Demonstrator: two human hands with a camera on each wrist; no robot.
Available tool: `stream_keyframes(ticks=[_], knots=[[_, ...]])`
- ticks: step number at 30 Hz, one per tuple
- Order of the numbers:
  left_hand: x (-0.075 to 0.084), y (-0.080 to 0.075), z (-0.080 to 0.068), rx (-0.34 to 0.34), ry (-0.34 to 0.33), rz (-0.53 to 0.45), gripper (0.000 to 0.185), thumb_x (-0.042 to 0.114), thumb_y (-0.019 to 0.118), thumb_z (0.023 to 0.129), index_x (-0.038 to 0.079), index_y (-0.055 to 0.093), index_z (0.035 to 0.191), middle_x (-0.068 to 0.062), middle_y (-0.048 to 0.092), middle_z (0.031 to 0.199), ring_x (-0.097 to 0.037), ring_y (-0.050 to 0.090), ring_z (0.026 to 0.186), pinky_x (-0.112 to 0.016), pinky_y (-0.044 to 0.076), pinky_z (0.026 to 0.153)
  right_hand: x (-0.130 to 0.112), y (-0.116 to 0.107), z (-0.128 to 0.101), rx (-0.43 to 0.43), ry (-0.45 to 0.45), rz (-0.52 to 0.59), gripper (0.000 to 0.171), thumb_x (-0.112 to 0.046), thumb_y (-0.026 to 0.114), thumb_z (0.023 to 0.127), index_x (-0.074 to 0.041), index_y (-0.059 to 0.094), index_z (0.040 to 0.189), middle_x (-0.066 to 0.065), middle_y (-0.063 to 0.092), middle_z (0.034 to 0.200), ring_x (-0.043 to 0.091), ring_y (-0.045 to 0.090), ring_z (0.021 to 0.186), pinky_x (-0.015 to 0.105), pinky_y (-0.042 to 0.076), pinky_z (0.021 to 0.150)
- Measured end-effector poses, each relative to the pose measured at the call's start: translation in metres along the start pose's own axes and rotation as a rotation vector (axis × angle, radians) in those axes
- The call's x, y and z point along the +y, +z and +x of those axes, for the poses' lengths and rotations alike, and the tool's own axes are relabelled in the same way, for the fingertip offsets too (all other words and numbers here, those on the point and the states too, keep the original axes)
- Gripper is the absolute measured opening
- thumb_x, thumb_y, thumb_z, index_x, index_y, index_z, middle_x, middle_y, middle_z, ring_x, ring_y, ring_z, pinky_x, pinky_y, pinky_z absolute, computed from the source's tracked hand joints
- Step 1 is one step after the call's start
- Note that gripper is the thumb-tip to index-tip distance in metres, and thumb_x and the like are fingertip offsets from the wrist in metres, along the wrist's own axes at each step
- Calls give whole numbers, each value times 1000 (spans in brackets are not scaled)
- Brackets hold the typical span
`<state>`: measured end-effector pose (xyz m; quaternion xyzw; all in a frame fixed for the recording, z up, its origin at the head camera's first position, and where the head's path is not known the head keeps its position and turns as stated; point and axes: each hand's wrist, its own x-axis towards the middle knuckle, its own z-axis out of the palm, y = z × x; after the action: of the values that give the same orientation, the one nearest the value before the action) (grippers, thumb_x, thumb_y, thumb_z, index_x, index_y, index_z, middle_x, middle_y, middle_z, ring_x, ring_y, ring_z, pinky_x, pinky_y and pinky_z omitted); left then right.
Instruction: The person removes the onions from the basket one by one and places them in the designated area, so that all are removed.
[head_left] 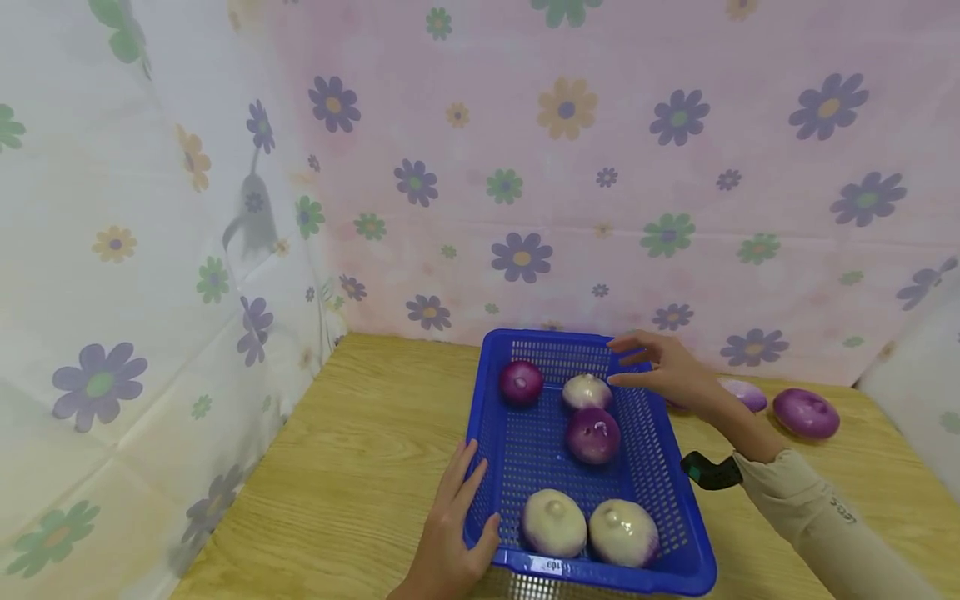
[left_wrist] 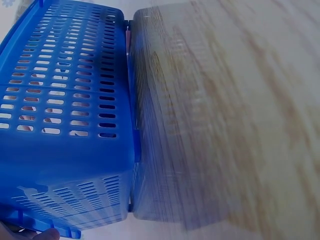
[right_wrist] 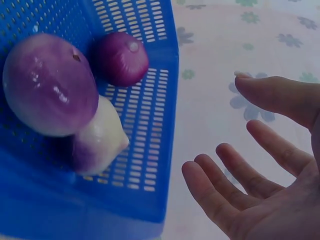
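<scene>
**Where we find things on the tabletop**

We see the blue perforated plastic basket (head_left: 525,450) on the light wooden tabletop (head_left: 352,467), holding five onions: two at its near end, three farther back. Two more purple onions (head_left: 806,412) lie on the tabletop to its right, before the flowered cloth backdrop (head_left: 525,167).

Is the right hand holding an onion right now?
No, the right hand is open and empty in the right wrist view, beside the blue basket.
</scene>
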<state>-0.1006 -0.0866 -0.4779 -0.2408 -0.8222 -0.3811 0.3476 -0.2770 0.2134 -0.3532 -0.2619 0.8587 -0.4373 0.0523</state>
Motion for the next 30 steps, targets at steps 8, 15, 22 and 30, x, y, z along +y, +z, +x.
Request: stream_keyframes(ticks=[8, 15, 22, 30], knots=[[1, 1, -3, -31, -37, 6, 60, 9, 65, 73, -9, 51, 128, -24, 36, 144, -43, 32, 133, -27, 22, 110, 2, 22, 21, -46, 3, -22, 52, -24, 74, 81, -3, 55, 125, 20, 55, 127, 43, 52, 114, 51, 49, 87], [0, 2, -2, -30, -32, 19, 59, 9, 65, 73, -10, 52, 127, -24, 37, 144, -42, 32, 133, -27, 22, 110, 4, 39, 38, -75, -6, -7, 53, -19, 74, 81, 1, 54, 125, 23, 55, 126, 43, 52, 113, 53, 47, 89], [1, 1, -2, -27, -30, 14, 59, 9, 65, 73, -10, 52, 127, -25, 37, 143, -43, 32, 132, -26, 20, 110, 12, 57, 50, -87, 29, 3, 54, -18, 75, 79, 3, 54, 124, 25, 54, 126, 45, 52, 113, 53, 47, 89], [0, 2, -2, -33, -32, 13, 59, 9, 65, 73, -10, 52, 127, -24, 37, 144, -42, 32, 133, -26, 20, 110, 16, 73, 63, -69, 52, -4, 52, -13, 77, 76, 3, 57, 121, 26, 55, 123, 44, 55, 109, 52, 47, 90]])
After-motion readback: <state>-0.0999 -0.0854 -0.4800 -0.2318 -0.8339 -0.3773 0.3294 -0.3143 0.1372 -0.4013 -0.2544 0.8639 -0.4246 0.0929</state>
